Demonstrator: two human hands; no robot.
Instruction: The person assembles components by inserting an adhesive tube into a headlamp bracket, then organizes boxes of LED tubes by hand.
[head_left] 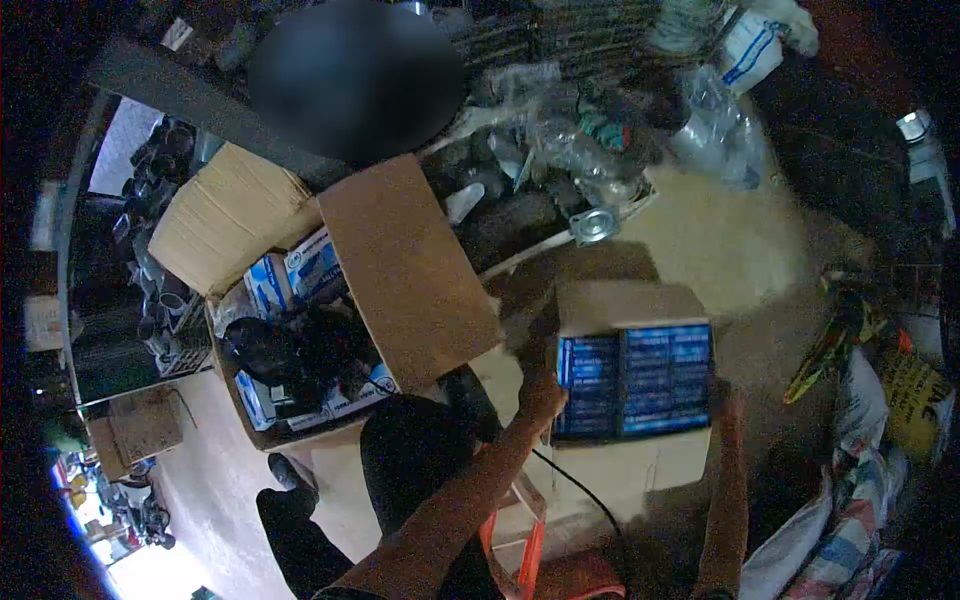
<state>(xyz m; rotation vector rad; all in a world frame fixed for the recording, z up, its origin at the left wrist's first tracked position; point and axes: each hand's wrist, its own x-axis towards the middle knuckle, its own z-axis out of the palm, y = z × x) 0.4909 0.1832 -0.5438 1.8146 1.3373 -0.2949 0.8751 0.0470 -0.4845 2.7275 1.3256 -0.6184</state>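
Observation:
An open cardboard box point(630, 462) stands in front of me, its flaps folded outward. Inside it, small blue boxes point(665, 380) are packed in tight columns. My left hand point(543, 393) is closed on the left side of this box, by the edge of the blue boxes. On the opposite side my right hand point(729, 402) grips the box's right edge; its fingers are dark and partly hidden.
A larger open carton point(410, 290) at left holds blue-and-white boxes point(312, 265) and black items. Behind lie clear plastic bags point(720, 125) and dark parts. A red plastic stool point(530, 550) and black cable point(585, 490) are below; striped sacks point(840, 530) lie right.

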